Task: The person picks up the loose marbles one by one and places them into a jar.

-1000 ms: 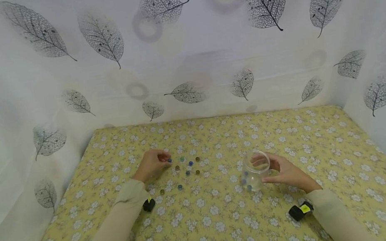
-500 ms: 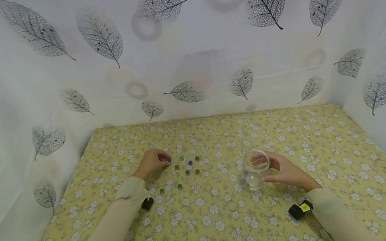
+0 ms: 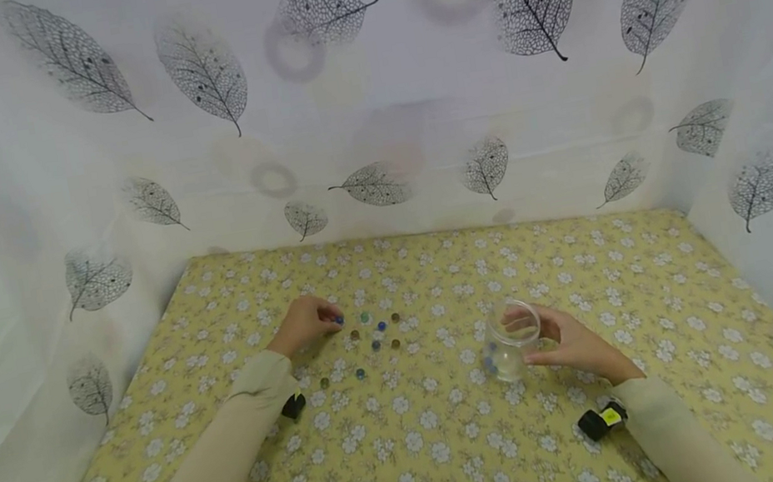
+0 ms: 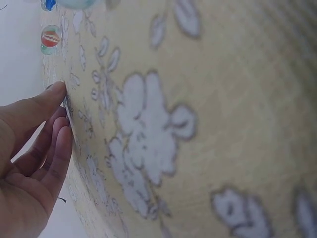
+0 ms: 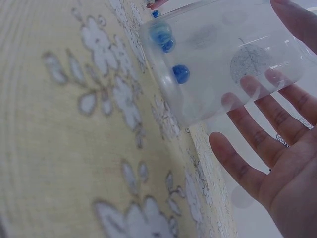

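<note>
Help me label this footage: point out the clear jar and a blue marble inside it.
Clear jar [image 3: 509, 354], head view: front of its wall.
Blue marble [image 5: 181, 74], right wrist view: its middle.

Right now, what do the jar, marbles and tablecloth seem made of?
Jar: clear glass or plastic, can't tell; glossy, see-through wall. Marbles: likely glass; smooth, shiny, one with a red swirl inside. Tablecloth: probably fabric, maybe vinyl; matte, flower-printed.
</note>
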### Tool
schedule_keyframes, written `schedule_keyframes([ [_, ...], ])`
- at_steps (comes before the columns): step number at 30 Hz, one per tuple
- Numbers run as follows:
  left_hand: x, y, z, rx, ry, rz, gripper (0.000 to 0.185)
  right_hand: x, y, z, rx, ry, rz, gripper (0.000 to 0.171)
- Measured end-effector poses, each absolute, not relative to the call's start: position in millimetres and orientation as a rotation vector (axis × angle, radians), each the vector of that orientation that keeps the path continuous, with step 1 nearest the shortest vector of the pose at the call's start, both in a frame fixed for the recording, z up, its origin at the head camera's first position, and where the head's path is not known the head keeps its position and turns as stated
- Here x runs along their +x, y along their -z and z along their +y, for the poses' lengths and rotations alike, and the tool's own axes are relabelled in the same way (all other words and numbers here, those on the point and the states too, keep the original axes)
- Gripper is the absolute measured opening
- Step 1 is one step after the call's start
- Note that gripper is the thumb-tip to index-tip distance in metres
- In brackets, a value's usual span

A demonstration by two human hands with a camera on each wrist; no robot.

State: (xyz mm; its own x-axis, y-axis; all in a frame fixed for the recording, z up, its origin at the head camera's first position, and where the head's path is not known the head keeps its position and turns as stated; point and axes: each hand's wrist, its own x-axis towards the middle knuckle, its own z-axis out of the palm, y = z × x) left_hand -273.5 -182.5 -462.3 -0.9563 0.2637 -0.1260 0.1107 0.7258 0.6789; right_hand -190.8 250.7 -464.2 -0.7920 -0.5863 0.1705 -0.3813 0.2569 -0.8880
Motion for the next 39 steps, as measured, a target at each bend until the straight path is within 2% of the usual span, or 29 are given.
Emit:
schedule_keyframes([
  [10,-275,461,-182,0.33,-1.029,2.736,0.014,-189,461,249,-0.892,1.56,2.328,0.06],
  [19,-276,448,-181,0.395,-0.988,2.788,0.018,-189,463,250,-0.889,1.554,2.338,0.059],
  [28,-266,435,-176,0.402,-1.023,2.79,0.021,-189,463,249,-0.892,1.563,2.33,0.059],
  [39,-243,419,-161,0.549,-1.154,2.813,0.021,-189,463,248,-0.879,1.568,2.32,0.06],
])
